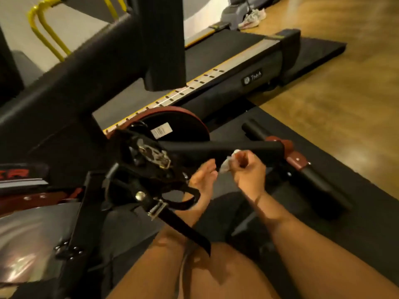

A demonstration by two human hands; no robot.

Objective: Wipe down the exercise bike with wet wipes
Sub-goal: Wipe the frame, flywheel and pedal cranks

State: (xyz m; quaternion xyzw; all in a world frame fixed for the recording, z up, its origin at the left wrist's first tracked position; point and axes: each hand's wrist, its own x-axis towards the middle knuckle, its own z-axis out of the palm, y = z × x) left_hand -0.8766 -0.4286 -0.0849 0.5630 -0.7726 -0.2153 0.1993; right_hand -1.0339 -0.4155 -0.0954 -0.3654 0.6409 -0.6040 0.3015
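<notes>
On the dark side cover of the treadmill (228,50): a round logo and pale lettering, "TheA" as far as legible. On the exercise bike (75,93), at far left, red letters ending in "R", the rest cut off. On its black disc with the dark red rim, a white barcode label (161,130), print too small to read. Matte black frame, dark red brackets at the floor bar, pedal (151,156) with buckled strap, all on a black mat (367,234). Right hand (248,171) clenched round a crumpled white wet wipe (228,162), right at the low black frame tube. Left hand (203,178) released, fingers straight, just beside the wipe, grasping nothing.
</notes>
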